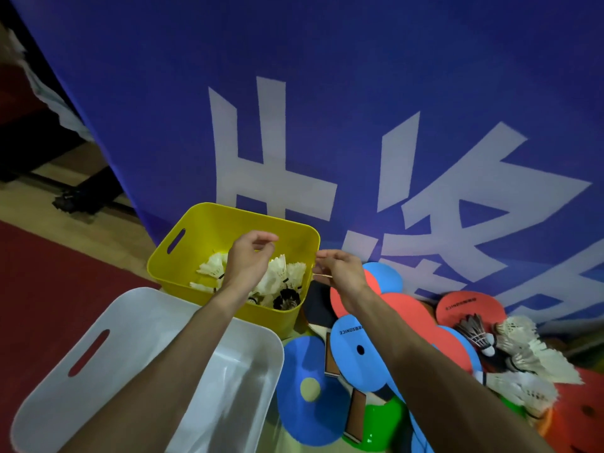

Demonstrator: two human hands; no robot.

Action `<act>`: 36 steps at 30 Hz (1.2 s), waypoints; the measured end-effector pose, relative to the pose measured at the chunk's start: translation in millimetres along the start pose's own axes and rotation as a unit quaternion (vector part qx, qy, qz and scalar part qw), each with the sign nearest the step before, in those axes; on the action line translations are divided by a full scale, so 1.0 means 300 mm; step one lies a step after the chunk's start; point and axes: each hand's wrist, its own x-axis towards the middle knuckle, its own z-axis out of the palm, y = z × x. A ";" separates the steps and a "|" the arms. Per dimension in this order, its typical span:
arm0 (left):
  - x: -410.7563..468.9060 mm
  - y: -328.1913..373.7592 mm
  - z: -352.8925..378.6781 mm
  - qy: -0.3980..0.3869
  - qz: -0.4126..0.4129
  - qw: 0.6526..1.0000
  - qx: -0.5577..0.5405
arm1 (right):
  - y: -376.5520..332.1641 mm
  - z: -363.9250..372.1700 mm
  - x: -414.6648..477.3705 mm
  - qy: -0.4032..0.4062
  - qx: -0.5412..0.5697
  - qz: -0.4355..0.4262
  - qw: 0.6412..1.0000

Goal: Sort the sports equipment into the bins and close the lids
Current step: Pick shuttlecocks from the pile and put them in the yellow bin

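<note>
A yellow bin (188, 220) stands open against the banner, with several white and dark shuttlecocks (279, 276) inside. My left hand (250, 256) hovers over the bin, fingers loosely curled with nothing visible in them. Beside the bin's right rim my right hand (340, 269) also hangs loosely curled and holds nothing I can see. An open white bin (65, 380) sits nearer to me on the left, with nothing visible inside. To the right lies a pile of blue, red and green paddles (356, 348). More loose shuttlecocks (516, 351) rest on the pile's right side.
A large blue banner (294, 125) with white characters rises directly behind the bins and the pile. Red mat (49, 273) covers the floor to the left, with wooden floor and dark stand legs (75, 197) beyond it. No lids are in view.
</note>
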 end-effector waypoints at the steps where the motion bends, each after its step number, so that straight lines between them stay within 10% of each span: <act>1: -0.010 0.018 0.023 -0.010 0.005 1.000 0.001 | -0.003 -0.017 -0.009 0.001 -0.003 -0.001 1.000; 36: -0.394 -0.052 1.231 -0.428 0.036 0.868 0.250 | 0.362 -1.148 -0.262 0.354 -0.128 0.004 0.926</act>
